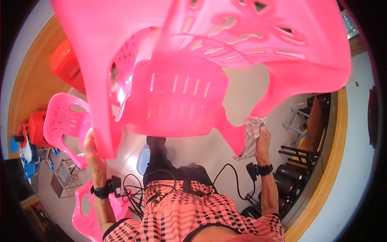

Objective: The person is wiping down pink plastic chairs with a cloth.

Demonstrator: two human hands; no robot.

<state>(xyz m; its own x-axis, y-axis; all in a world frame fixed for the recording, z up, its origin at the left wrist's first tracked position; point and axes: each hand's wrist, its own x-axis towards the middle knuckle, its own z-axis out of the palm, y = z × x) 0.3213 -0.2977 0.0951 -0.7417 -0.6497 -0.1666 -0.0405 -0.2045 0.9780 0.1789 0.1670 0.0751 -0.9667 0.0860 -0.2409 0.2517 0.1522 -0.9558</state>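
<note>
A pink plastic armchair (181,121) with a slotted seat and cut-out back fills the upper middle of the view, its backrest (302,30) towards the top. My left hand (94,154) grips the chair's left armrest end from its outer side, the fingers partly hidden behind the plastic. Bunched in my right hand (263,145) is a pale striped cloth (251,133), which lies against the chair's right armrest. Whether those fingers also grip the chair is hidden. Each wrist wears a black strap with a small cabled box.
More pink chairs (66,118) stand at left and lower left (87,217), near red plastic stools (68,63). Dark cylindrical containers (290,181) and a folding stand (297,121) line the right. Black cables (133,193) hang by my waist. A pale blue stool (143,160) is below.
</note>
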